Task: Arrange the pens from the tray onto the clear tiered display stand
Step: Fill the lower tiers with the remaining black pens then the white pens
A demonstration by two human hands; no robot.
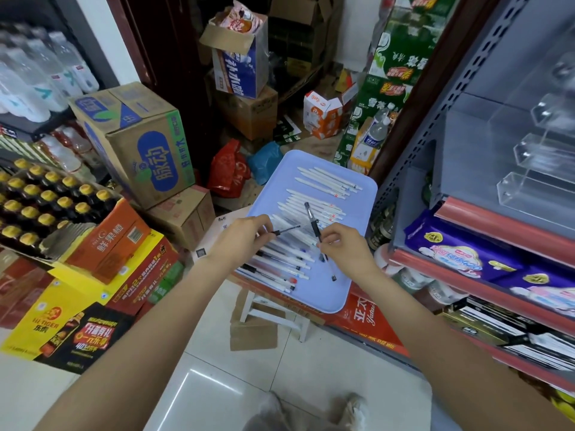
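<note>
Over the near left part of the blue tray (357,194), the left hand (245,236) pinches a black-tipped pen (287,230) lying nearly level. Just right of it, above the tray's rows of white pens (314,206), the right hand (345,247) grips a black-grip pen (312,220) held upright. Right of the tray, on the grey shelf, stands the clear tiered display stand (529,169).

Pale blue tray (357,194) on a white stool (273,318), rows of pens (323,181) lying on it
</note>
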